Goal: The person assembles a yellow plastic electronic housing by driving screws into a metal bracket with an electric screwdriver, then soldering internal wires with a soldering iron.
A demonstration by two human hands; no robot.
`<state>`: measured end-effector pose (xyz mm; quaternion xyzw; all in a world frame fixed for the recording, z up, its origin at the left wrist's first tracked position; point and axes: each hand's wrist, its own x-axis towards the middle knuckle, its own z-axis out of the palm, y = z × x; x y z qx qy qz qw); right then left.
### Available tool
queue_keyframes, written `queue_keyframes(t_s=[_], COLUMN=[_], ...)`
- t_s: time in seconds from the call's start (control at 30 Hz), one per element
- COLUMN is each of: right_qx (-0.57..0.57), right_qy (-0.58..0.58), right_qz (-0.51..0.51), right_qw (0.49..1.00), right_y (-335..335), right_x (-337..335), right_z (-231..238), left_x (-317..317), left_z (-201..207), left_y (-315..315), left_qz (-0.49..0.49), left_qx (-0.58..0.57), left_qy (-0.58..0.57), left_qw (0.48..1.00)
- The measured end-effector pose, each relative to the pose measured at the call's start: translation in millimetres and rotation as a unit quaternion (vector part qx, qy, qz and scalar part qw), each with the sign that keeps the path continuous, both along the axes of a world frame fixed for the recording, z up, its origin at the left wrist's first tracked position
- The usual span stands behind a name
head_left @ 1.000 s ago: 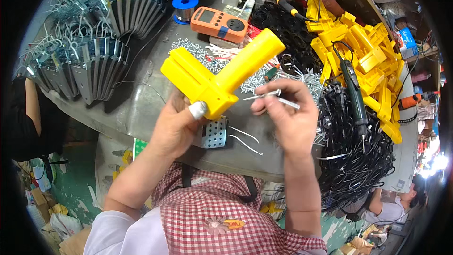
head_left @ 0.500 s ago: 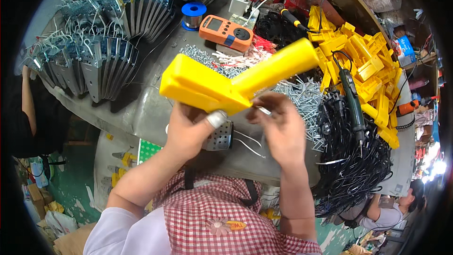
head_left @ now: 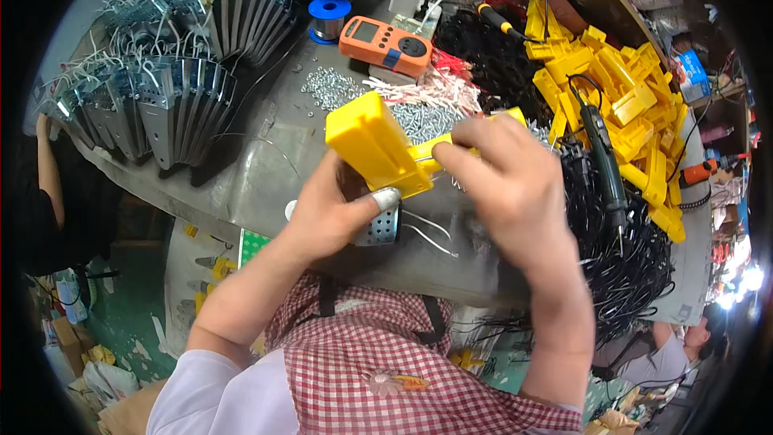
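Observation:
My left hand (head_left: pixel 342 201), a silvery wrap on its thumb, is closed round a yellow plastic housing (head_left: pixel 370 141) with a long round handle. The housing is tilted above the bench, its handle pointing to the right. My right hand (head_left: pixel 515 173) is over that handle, slightly blurred, its thumb and fingertips pinched near where handle and body meet. A thin pale sliver shows at those fingertips; its kind is too small to tell. Below the housing, a perforated metal plate (head_left: pixel 380 229) lies partly hidden by my left hand, with two white wires (head_left: pixel 431 229) beside it.
Nuts (head_left: pixel 330 89) and screws (head_left: pixel 423 125) lie in heaps beyond my hands, near an orange meter (head_left: pixel 385 44) and a solder spool (head_left: pixel 328 18). To the right are yellow housings (head_left: pixel 632 105), a dark electric screwdriver (head_left: pixel 604 161) and black cables (head_left: pixel 620 266). Metal plates (head_left: pixel 173 113) stand left.
The housing has turned and shifted right, its handle now partly behind my right hand. My right hand has moved up and right, from below the handle to over it.

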<state>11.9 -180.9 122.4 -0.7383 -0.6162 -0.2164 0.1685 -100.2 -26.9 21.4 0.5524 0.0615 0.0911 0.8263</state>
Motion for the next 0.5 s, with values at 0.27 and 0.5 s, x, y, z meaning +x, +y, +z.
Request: queue_keyframes(t_s=[0.27,0.5], right_qx=[-0.086,0.106], right_qy=[0.085,0.319], right_qz=[0.011,0.137], right_qw=[0.993,0.932], right_y=[0.7,7.5], right_x=[-10.0,-36.3], right_z=[-0.9,-35.5], left_x=[4.6,11.2], left_z=[5.2,9.9], left_y=[-5.0,-10.2], left_qz=[-0.015,-0.064], left_qx=[-0.023,-0.229], left_qy=[0.026,-0.021], left_qw=[0.999,0.971])
